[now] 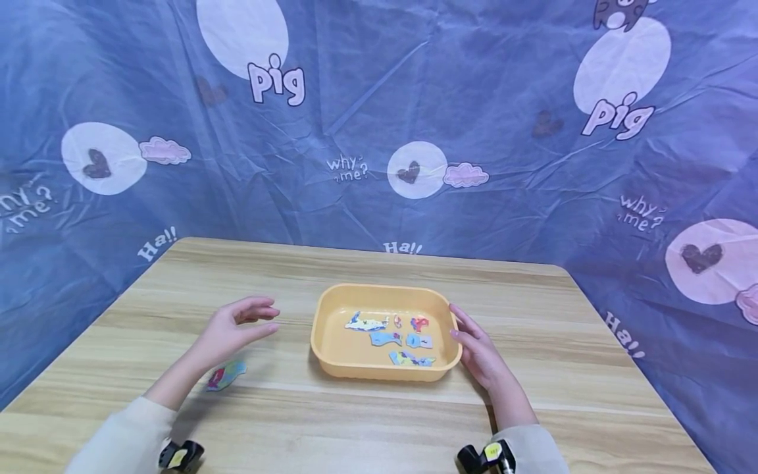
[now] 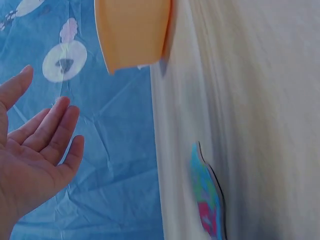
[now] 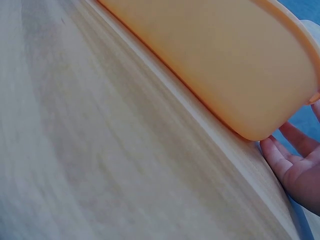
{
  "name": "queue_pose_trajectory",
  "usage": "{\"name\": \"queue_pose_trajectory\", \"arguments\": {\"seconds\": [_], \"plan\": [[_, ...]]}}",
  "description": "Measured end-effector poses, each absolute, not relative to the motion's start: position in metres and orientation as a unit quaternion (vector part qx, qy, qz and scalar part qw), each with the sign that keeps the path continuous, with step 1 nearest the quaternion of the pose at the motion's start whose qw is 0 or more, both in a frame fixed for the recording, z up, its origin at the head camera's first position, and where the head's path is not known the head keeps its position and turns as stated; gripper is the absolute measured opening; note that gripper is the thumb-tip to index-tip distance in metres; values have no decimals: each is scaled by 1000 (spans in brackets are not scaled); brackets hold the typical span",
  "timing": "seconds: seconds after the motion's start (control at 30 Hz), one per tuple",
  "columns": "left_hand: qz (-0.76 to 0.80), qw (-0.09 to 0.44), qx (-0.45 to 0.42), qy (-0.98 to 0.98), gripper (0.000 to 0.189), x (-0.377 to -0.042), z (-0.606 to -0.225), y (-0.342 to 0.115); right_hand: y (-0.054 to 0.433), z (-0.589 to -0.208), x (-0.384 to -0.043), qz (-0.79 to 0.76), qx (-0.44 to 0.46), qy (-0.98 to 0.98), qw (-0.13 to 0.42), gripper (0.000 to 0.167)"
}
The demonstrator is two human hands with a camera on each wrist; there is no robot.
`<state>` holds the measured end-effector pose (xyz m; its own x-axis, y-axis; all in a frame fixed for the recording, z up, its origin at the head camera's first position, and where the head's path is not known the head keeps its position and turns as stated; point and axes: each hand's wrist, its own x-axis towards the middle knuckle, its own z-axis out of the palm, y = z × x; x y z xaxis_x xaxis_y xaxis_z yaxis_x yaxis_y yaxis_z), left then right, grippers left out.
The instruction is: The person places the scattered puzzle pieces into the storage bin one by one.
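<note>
A yellow-orange plastic tray (image 1: 385, 372) sits on the table, with several colourful flat puzzle pieces (image 1: 386, 338) lying apart on its floor. At its right side my right hand (image 1: 482, 355) holds the tray's edge, the thumb at the rim; in the right wrist view its fingertips (image 3: 272, 150) are at the tray's bottom corner. My left hand (image 1: 239, 322) is raised over the table, left of the tray, thumb and fingers apart with nothing between them. Below the left wrist lies one blue, green and red puzzle piece (image 1: 227, 375), its edge thickness showing in the left wrist view.
The wood-grain table (image 1: 331, 428) extends around the tray on all sides. Behind it and along both sides hangs a blue printed cloth (image 1: 355, 217). A small black wrist camera (image 1: 180, 455) is at the left sleeve, another camera (image 1: 487, 457) at the right.
</note>
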<state>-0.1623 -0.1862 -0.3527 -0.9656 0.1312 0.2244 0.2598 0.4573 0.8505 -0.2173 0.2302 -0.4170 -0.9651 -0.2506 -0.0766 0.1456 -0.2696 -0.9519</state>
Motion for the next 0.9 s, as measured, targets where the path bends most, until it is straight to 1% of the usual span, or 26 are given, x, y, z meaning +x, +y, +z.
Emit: {"name": "queue_pose_trajectory", "arguments": {"seconds": [0.13, 0.6, 0.7, 0.9], "plan": [[-489, 80, -104, -862, 46, -154, -356, -196, 230, -417, -217, -795, -45, 591, 128, 60], [-434, 99, -89, -891, 45, -138, -373, -230, 230, -415, -216, -798, -47, 587, 127, 60], [-431, 100, -101, -891, 44, -134, -377, -236, 229, -415, -217, -800, -46, 584, 127, 61], [-417, 112, -97, -897, 41, -128, -382, -246, 227, -415, -218, -798, -41, 588, 123, 60]]}}
